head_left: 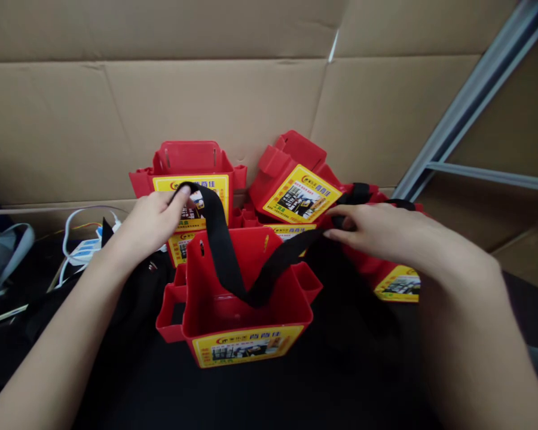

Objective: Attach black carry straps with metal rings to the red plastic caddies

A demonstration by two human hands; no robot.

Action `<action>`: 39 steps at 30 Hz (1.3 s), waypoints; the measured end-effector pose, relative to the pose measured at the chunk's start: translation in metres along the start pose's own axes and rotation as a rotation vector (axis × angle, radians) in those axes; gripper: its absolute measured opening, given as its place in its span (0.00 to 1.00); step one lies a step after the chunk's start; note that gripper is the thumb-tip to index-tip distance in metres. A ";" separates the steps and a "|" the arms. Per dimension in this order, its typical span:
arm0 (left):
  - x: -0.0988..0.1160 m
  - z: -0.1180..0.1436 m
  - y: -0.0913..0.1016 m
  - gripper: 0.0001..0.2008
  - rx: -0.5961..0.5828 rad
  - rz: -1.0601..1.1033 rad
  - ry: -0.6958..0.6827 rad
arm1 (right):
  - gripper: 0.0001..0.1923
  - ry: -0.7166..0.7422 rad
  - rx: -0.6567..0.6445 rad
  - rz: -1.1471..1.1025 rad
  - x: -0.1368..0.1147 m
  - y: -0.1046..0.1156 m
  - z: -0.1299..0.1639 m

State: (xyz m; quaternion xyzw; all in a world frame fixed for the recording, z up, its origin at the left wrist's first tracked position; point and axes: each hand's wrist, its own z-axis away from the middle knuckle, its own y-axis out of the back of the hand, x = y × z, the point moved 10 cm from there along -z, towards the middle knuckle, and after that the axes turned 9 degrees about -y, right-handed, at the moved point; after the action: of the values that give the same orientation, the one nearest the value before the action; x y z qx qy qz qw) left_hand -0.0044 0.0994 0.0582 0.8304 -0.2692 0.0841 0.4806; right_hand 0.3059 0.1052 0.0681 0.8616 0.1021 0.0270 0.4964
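Observation:
A red plastic tool box with a yellow label and side pockets stands upright on the black surface, its open top facing me. Across its mouth sags a black webbing strap. My left hand pinches the strap between thumb and fingers, above the box's left back corner. To the right, my right hand is closed on the other stretch of the strap. The back wall of the box has two slots; whether the strap passes through either cannot be made out.
More red tool boxes are stacked behind, one tilted, with others at the right partly under my right arm. A white power strip with cables lies at the left. Cardboard lines the back; a metal frame slants at right.

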 end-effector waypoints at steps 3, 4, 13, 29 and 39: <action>0.016 0.005 -0.012 0.25 -0.088 -0.068 -0.048 | 0.22 0.116 0.075 0.093 -0.050 0.004 0.019; 0.023 0.007 -0.013 0.25 -0.088 -0.128 -0.072 | 0.22 0.194 0.040 -0.042 -0.076 0.003 0.026; 0.063 0.020 0.010 0.26 0.134 -0.296 -0.212 | 0.19 0.175 0.213 -0.412 -0.136 0.001 0.033; 0.031 0.004 -0.004 0.24 0.049 -0.005 -0.115 | 0.18 -0.207 0.002 -1.596 -0.031 0.027 -0.008; -0.012 0.009 -0.051 0.22 -0.432 -0.115 -0.021 | 0.13 -0.152 0.334 -1.291 0.049 0.071 -0.008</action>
State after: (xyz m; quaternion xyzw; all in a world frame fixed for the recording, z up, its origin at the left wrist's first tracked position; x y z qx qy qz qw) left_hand 0.0114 0.1161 0.0105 0.7230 -0.2380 -0.0120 0.6485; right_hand 0.3634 0.0872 0.1305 0.6925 0.5646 -0.3520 0.2788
